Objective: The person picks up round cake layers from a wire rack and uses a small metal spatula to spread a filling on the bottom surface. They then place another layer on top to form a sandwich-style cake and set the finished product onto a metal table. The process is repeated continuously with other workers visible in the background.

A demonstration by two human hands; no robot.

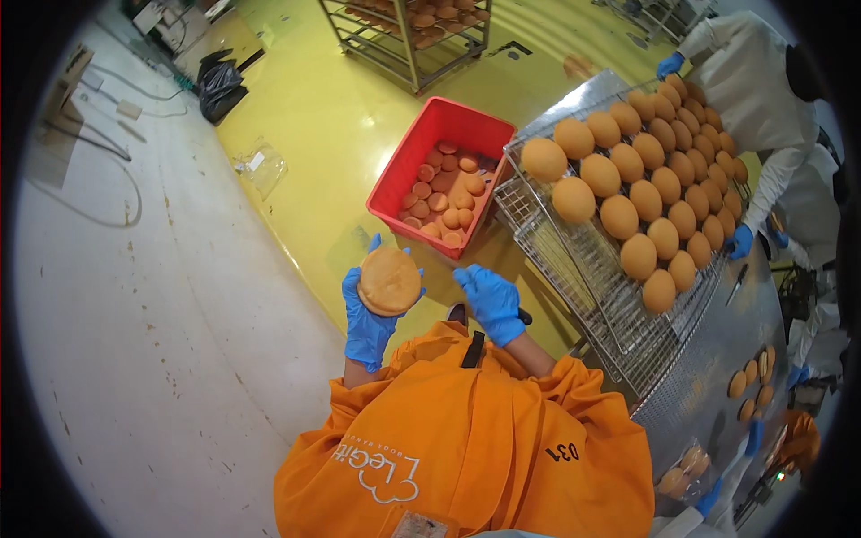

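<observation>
Left hand (369, 316), in a blue glove, grips a round golden bun (389, 281): fingers curl around its lower left edge, and the bun's flat face is turned up toward the camera. Bun sits at the top of the hand, held above the yellow floor (314, 134). Right hand (490, 301), also blue-gloved, is empty, fingers loosely spread, just to the right of the bun and apart from it. Both forearms emerge from an orange garment (466, 439).

Head view, surroundings: a red crate (414, 148) stands on the floor just beyond the hands, part-filled with flat round buns. To its right, stacked wire racks (574, 269) rest on a metal table (717, 359); the top rack carries rows of round golden buns (646, 179). A person in white with blue gloves (744, 81) stands at the far side of the racks. A wheeled rack (413, 36) with more buns stands farther back.
</observation>
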